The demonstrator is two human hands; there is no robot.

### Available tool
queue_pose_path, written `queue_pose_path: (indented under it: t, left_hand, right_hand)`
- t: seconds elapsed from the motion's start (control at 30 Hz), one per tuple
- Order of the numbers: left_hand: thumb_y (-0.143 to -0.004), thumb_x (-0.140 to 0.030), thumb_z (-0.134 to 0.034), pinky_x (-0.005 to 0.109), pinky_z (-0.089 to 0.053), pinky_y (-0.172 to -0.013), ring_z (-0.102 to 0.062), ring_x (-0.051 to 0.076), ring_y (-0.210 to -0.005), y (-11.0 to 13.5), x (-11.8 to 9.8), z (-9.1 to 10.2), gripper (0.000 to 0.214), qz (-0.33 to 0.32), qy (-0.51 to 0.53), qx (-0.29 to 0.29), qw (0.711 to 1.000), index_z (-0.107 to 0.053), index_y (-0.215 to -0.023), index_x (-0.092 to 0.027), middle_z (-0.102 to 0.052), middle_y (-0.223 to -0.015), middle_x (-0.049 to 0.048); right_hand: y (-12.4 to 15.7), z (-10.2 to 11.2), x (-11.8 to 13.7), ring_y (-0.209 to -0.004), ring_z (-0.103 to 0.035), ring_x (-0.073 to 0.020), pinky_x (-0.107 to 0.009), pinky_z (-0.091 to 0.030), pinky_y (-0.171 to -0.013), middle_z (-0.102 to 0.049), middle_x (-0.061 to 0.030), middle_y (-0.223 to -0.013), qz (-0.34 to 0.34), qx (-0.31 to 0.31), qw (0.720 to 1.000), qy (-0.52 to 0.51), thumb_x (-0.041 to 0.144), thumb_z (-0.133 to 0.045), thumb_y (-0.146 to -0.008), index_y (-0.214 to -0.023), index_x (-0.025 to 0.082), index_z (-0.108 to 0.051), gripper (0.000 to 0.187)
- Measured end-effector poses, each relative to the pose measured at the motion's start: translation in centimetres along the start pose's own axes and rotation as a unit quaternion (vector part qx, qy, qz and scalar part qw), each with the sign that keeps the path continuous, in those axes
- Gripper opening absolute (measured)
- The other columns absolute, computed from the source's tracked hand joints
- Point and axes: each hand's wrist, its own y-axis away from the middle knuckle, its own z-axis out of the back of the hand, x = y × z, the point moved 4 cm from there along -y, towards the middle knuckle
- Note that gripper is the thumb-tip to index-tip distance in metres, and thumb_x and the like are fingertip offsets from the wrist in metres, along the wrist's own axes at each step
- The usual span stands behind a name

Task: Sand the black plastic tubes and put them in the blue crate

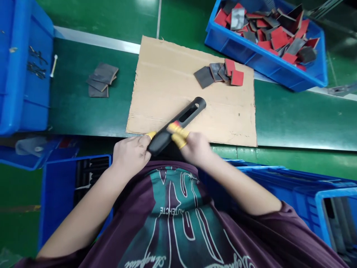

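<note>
A black handle (185, 113) with a long slot and a hanging hole lies slantwise over the front of the cardboard sheet (164, 78), its near end at my shirt. My left hand (132, 152) is closed round that near end, a yellow cover on one finger. My right hand (193, 145), slightly blurred, presses its yellow-wrapped fingers on the middle of the handle. A bit of red shows at those fingertips, like the red-and-grey square pads nearby; most of it is hidden. Several such square pads (237, 77) lie on the cardboard beyond the handle.
Grey pads (103, 74) are stacked on the green table (75, 115) at left. A blue bin (251, 46) full of red and grey pads stands at back right. Another blue bin (36, 85) stands at left. Blue crates (304, 197) flank my body; the left crate (60, 193) contains black handles.
</note>
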Motion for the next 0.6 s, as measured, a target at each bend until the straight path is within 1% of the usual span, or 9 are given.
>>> queue_pose_path:
  t: [0.07,0.13,0.17,0.27,0.3,0.33,0.4,0.5,0.6]
  left_hand:
    - [-0.07,-0.023,-0.046,0.034,-0.045,-0.063,-0.069,0.028,-0.073,0.0,0.6,0.0,0.027,0.056,0.069,-0.022,0.996,-0.07,-0.081,-0.018,-0.071,-0.07,0.0103]
    - [-0.064,-0.025,-0.048,0.031,-0.042,-0.061,-0.062,0.022,-0.063,-0.1,0.9,-0.3,0.02,0.121,0.216,-0.012,0.969,-0.065,-0.074,-0.02,-0.065,-0.062,0.0057]
    - [-0.06,-0.025,-0.049,0.029,-0.041,-0.058,-0.057,0.019,-0.057,-0.1,0.8,-0.7,0.016,0.156,0.317,0.013,0.935,-0.062,-0.07,-0.02,-0.062,-0.058,0.0031]
    - [-0.054,-0.027,-0.05,0.024,-0.031,-0.048,-0.042,0.01,-0.044,-0.1,-0.4,-1.9,0.006,0.243,0.562,0.105,0.783,-0.051,-0.057,-0.022,-0.051,-0.045,-0.002]
    - [-0.054,-0.029,-0.051,0.023,-0.027,-0.045,-0.037,0.009,-0.041,0.0,-0.8,-2.1,0.007,0.264,0.597,0.121,0.748,-0.049,-0.056,-0.022,-0.046,-0.042,-0.0032]
    - [-0.055,-0.032,-0.053,0.023,-0.023,-0.044,-0.033,0.008,-0.039,0.0,-1.1,-2.2,0.01,0.278,0.611,0.132,0.729,-0.049,-0.055,-0.022,-0.042,-0.039,-0.0044]
    - [-0.053,-0.036,-0.055,0.022,-0.02,-0.042,-0.029,0.007,-0.037,0.1,-1.6,-2.2,0.014,0.288,0.618,0.146,0.717,-0.051,-0.055,-0.022,-0.037,-0.036,-0.0059]
    - [-0.046,-0.034,-0.056,0.021,-0.02,-0.041,-0.03,0.006,-0.036,0.2,-1.7,-2.1,0.016,0.296,0.631,0.161,0.699,-0.046,-0.045,-0.022,-0.035,-0.035,-0.0047]
    - [-0.042,-0.031,-0.057,0.021,-0.02,-0.04,-0.03,0.005,-0.036,0.4,-1.4,-1.9,0.013,0.305,0.637,0.167,0.688,-0.048,-0.044,-0.021,-0.036,-0.035,-0.0046]
  right_hand:
    - [-1.9,1.9,-3.4,-0.102,-0.076,-0.0232,-0.041,-0.061,-0.099,-0.079,-0.0046,-0.115,-0.045,-0.085,0.994,-0.048,0.038,-0.053,-0.095,-0.125,0.023,-0.073,0.039]
    - [-3.9,3.6,-6.8,-0.119,-0.07,-0.0243,-0.046,-0.054,-0.11,-0.075,-0.0047,-0.125,-0.066,-0.126,0.985,-0.093,0.037,-0.054,-0.093,-0.122,0.021,-0.074,0.038]
    - [-4.6,4.2,-8.0,-0.123,-0.068,-0.0245,-0.047,-0.051,-0.113,-0.074,-0.0049,-0.127,-0.072,-0.135,0.983,-0.104,0.037,-0.055,-0.092,-0.121,0.021,-0.074,0.038]
    - [-5.0,4.6,-8.8,-0.127,-0.066,-0.0244,-0.048,-0.047,-0.116,-0.074,-0.0056,-0.129,-0.08,-0.148,0.981,-0.095,0.038,-0.056,-0.092,-0.123,0.021,-0.073,0.039]
    - [-4.5,4.3,-8.1,-0.127,-0.065,-0.0242,-0.047,-0.048,-0.116,-0.073,-0.006,-0.13,-0.076,-0.149,0.982,-0.089,0.039,-0.055,-0.093,-0.124,0.021,-0.073,0.04]
    - [-3.8,3.7,-7.0,-0.127,-0.066,-0.0238,-0.045,-0.05,-0.114,-0.073,-0.0063,-0.13,-0.063,-0.143,0.984,-0.084,0.039,-0.054,-0.094,-0.124,0.02,-0.072,0.04]
    - [-2.1,2.0,-4.1,-0.121,-0.069,-0.0224,-0.04,-0.056,-0.108,-0.073,-0.0062,-0.13,-0.014,-0.103,0.992,-0.076,0.038,-0.051,-0.096,-0.125,0.02,-0.072,0.04]
    - [0.0,-0.4,-0.6,-0.102,-0.077,-0.0198,-0.033,-0.064,-0.093,-0.077,-0.0036,-0.12,0.069,0.001,0.996,-0.049,0.038,-0.052,-0.097,-0.127,0.025,-0.072,0.038]
    - [-0.5,0.3,-1.6,-0.09,-0.079,-0.0198,-0.032,-0.065,-0.088,-0.079,-0.0027,-0.114,0.088,0.018,0.996,-0.007,0.037,-0.056,-0.095,-0.127,0.027,-0.072,0.037]
